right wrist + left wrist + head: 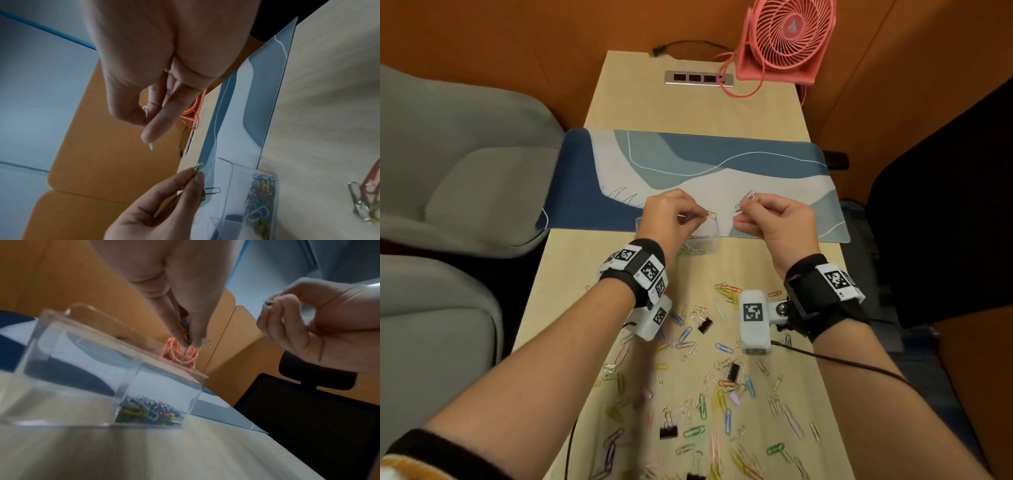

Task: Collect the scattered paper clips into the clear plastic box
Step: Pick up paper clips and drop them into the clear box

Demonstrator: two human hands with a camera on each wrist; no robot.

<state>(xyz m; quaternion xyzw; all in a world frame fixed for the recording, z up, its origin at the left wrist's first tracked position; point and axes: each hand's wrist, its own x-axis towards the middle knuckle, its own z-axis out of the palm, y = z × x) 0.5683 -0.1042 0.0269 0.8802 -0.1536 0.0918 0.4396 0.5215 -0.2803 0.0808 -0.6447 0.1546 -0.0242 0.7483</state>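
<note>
The clear plastic box stands at the desk mat's near edge, with coloured paper clips on its floor. My left hand hovers over the box and pinches a small bunch of clips, yellow among them. To the right of the box, above the mat, my right hand pinches a few silver clips between thumb and forefinger. Many scattered paper clips of mixed colours lie on the wooden table near me, under both forearms.
Black binder clips lie among the loose clips. A blue and white desk mat spans the table. At the far end are a pink fan and a socket strip. A grey sofa is left, a black chair right.
</note>
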